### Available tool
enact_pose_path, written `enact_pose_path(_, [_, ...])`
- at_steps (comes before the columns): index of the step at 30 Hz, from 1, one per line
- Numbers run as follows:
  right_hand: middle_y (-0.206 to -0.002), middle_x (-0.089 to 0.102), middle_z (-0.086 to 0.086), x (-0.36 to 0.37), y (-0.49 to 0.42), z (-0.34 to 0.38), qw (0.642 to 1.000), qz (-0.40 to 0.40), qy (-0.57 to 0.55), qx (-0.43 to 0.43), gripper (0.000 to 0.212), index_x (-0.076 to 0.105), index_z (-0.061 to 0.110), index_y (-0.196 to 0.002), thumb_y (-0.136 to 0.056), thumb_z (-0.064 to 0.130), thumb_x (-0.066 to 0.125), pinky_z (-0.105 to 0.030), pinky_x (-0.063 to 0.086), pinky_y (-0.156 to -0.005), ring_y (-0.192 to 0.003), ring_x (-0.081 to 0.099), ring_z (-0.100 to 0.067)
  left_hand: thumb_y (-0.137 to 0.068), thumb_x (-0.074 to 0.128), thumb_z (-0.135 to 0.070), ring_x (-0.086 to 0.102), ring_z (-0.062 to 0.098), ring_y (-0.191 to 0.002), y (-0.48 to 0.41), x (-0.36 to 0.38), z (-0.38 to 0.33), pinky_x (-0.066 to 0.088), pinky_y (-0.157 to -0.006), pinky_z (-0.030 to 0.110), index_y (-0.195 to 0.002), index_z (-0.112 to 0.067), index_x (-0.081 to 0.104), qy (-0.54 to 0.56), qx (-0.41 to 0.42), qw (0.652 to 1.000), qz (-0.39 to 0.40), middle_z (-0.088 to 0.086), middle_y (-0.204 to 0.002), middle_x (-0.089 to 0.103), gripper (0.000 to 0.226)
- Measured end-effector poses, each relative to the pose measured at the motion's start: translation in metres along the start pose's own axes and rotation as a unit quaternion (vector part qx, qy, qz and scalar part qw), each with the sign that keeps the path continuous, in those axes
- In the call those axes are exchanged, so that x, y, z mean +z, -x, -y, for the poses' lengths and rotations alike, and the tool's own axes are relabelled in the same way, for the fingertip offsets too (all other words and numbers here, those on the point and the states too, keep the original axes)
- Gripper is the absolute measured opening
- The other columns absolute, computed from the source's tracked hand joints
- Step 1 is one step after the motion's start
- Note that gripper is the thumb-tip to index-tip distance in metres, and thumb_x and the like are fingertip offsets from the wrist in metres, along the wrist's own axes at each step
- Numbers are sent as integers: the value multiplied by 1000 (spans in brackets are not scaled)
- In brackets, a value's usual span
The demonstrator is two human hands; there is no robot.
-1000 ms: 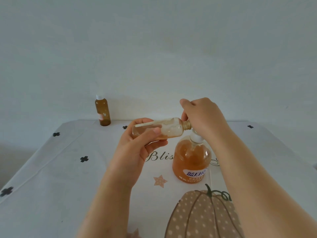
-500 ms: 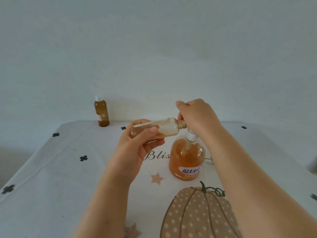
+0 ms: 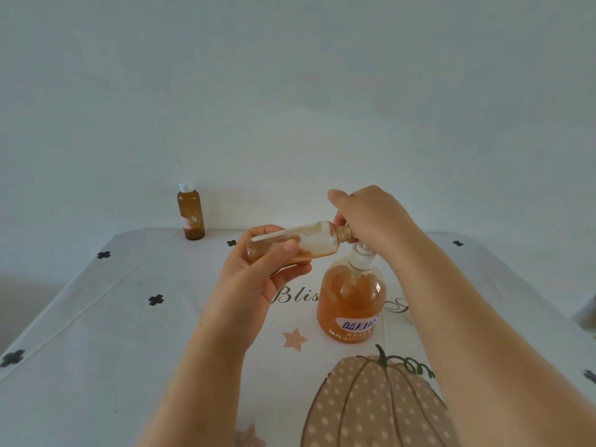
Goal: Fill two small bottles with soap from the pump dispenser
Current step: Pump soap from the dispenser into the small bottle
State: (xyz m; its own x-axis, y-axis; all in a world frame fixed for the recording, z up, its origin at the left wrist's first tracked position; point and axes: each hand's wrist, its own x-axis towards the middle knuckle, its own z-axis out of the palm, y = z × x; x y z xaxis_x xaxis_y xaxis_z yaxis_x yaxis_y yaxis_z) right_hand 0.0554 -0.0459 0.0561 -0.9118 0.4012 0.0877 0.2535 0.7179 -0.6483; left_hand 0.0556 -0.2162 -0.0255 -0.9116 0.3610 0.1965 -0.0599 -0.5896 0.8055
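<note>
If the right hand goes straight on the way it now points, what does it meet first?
Probably the held bottle: its neck lies right at the right hand, over the dispenser. Whether they touch I cannot tell.

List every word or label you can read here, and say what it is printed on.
"Blis", script on the tablecloth; the rest is hidden behind the pump dispenser.
"蓝月亮", on the dispenser's blue label; small print beneath is blurred.
Label on the capped small bottle: too small to read.
</note>
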Motion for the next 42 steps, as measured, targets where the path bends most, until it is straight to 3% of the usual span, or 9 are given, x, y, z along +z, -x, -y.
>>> enact_pose_path(7, [-48, 54, 3, 3, 1, -7, 999, -42, -20, -24, 47, 70, 13, -69, -101, 36, 45, -27, 41, -53, -49, 53, -18, -76, 72, -16, 72, 31, -99, -1, -2, 1, 57, -79, 33, -110, -4, 58, -13, 1, 1000, 2, 14, -104, 73, 39])
enact_pose_path(11, [-41, 50, 7, 8, 0, -9, 999, -34, -19, -30, 49, 69, 14, -68, -103, 35, 43, -27, 35, -51, -48, 48, -15, -76, 72, -16, 73, 29, -96, -3, -4, 2, 57, -78, 32, -109, -4, 57, -29, 1, 1000, -6, 13, -103, 73, 38])
enact_pose_path(17, [-51, 51, 3, 8, 1, -9, 999, -26, -17, -28, 48, 70, 13, -69, -103, 35, 43, -28, 36, -53, -52, 49, -16, -76, 71, -13, 72, 30, -96, -4, -5, 4, 58, -77, 32, -105, -6, 60, -15, -4, 1000, -7, 14, -102, 73, 32])
enact_pose_path(24, [-59, 59, 1, 9, 1, -8, 999, -34, -20, -16, 47, 70, 13, -70, -102, 35, 43, -29, 41, -56, -57, 54, -18, -78, 72, -13, 71, 31, -98, -4, -4, 4, 57, -79, 33, -121, -1, 56, 5, -15, 1000, -4, 17, -109, 71, 47])
enact_pose_path(28, [-67, 66, -4, 6, 2, -7, 998, -64, -4, -20, 50, 74, 3, -86, -102, 38, 41, -31, 45, -60, -59, 56, -22, -78, 72, -13, 72, 32, -97, -3, -3, 4, 57, -79, 33, -115, -3, 56, 14, -10, 1000, -1, 16, -106, 72, 41])
enact_pose_path(31, [-78, 74, -8, 0, 0, -1, 996, -70, 47, -23, 51, 75, 7, -91, -101, 42, 40, -31, 48, -64, -65, 64, -24, -79, 71, -13, 71, 32, -99, -1, -2, 2, 57, -80, 33, -117, -3, 56, 10, -11, 1000, 3, 18, -110, 71, 42])
enact_pose_path(42, [-80, 76, -11, 4, -7, -5, 999, -28, 30, 0, 52, 73, 7, -94, -101, 44, 37, -37, 54, -76, -67, 63, -23, -79, 71, -14, 72, 31, -98, -2, -2, 3, 58, -80, 33, -112, -4, 57, 3, -8, 1000, 6, 16, -108, 72, 37])
